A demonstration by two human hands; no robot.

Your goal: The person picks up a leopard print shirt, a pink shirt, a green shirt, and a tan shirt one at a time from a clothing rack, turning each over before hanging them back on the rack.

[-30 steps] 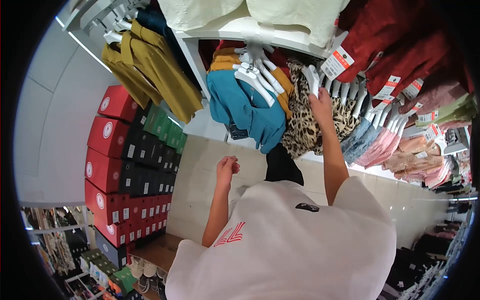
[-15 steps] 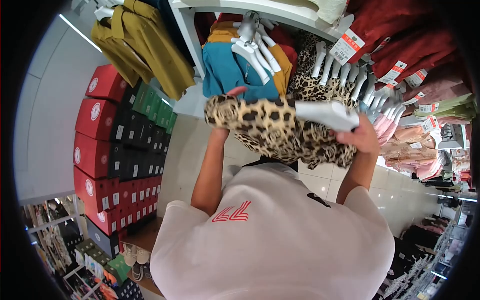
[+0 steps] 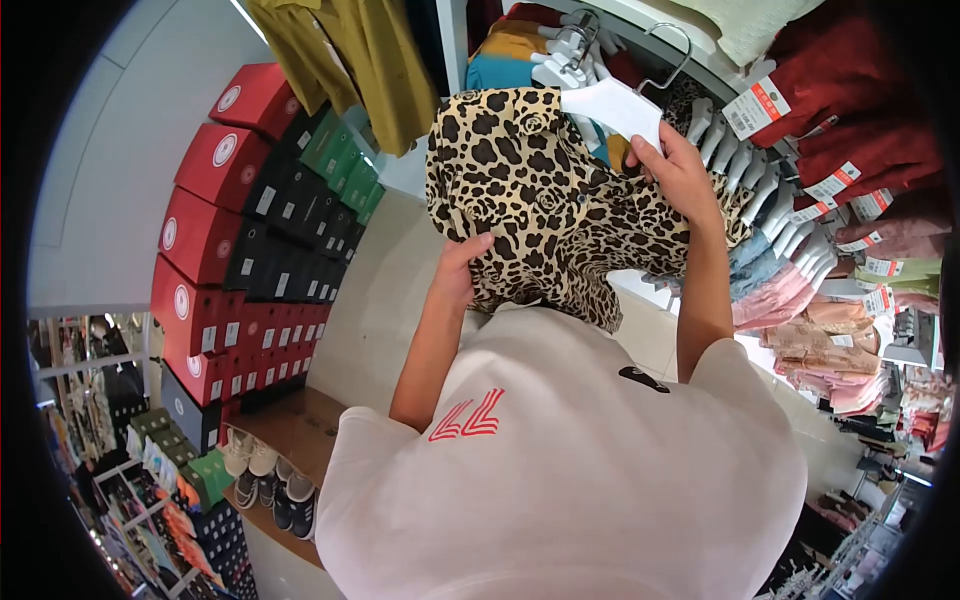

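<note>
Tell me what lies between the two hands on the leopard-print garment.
In the head view, only the leopard-print garment spans from the left hand at its lower edge to the right hand, which grips the white hanger.

Against the white wall on the left, a tall stack of red shoe boxes [image 3: 205, 225], with black boxes [image 3: 285, 245] and green boxes [image 3: 340, 160] beside. Below, pairs of sneakers [image 3: 265, 480] lined along a wooden shelf [image 3: 300, 435]. Overhead, mustard shirts [image 3: 360, 50] hanging from a rail. To the right, dark red garments [image 3: 850, 110] carrying price tags [image 3: 752, 108], then pink garments [image 3: 790, 295] on white hangers [image 3: 760, 190]. Pale tiled floor [image 3: 375, 300] underneath.
</note>
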